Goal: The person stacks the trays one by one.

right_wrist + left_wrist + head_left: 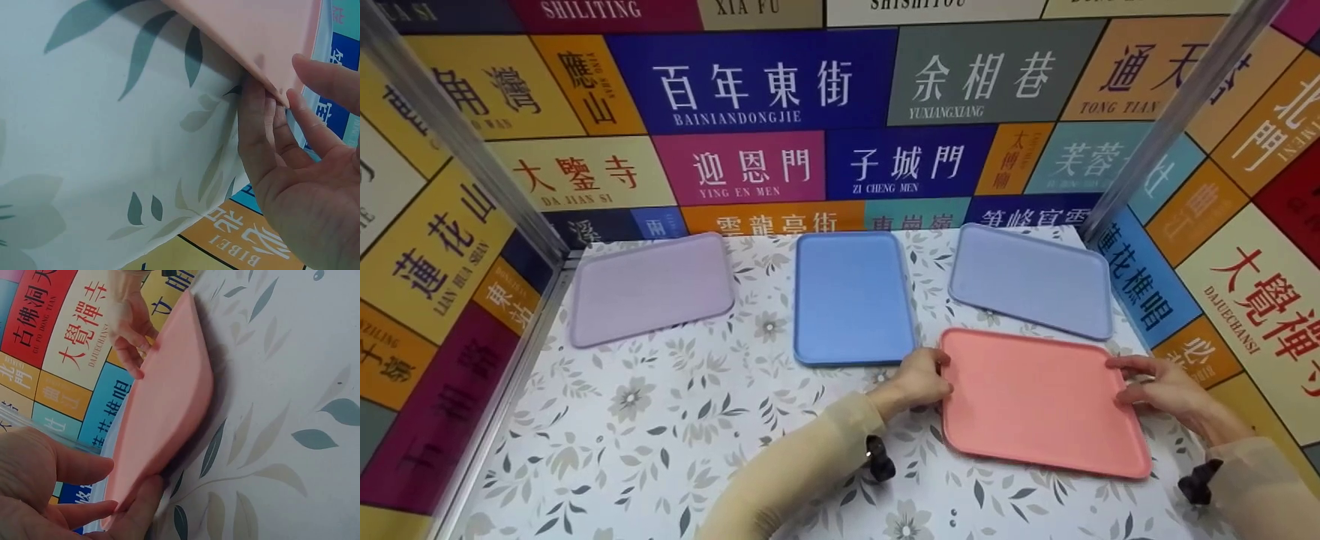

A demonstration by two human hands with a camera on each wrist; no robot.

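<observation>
A coral-pink rectangular tray point(1042, 405) with a low rim is at the right front of the table, between both hands. My left hand point(919, 379) grips its left edge. The right edge is pinched by my right hand point(1170, 390), thumb and fingers on either side of the rim. In the left wrist view, a shadow shows under the tray point(169, 377), whose near edge stands off the tabletop. Close behind the left hand lies a blue tray point(851, 300), with a thick lower edge; whether it is a stack I cannot tell.
A lilac tray point(656, 289) lies at the back left, a periwinkle tray point(1031, 281) at the back right, just behind the pink one. The table cover point(675, 420) has a leaf print. Panels with coloured signs point(750, 82) enclose the back and sides, with clear corner strips.
</observation>
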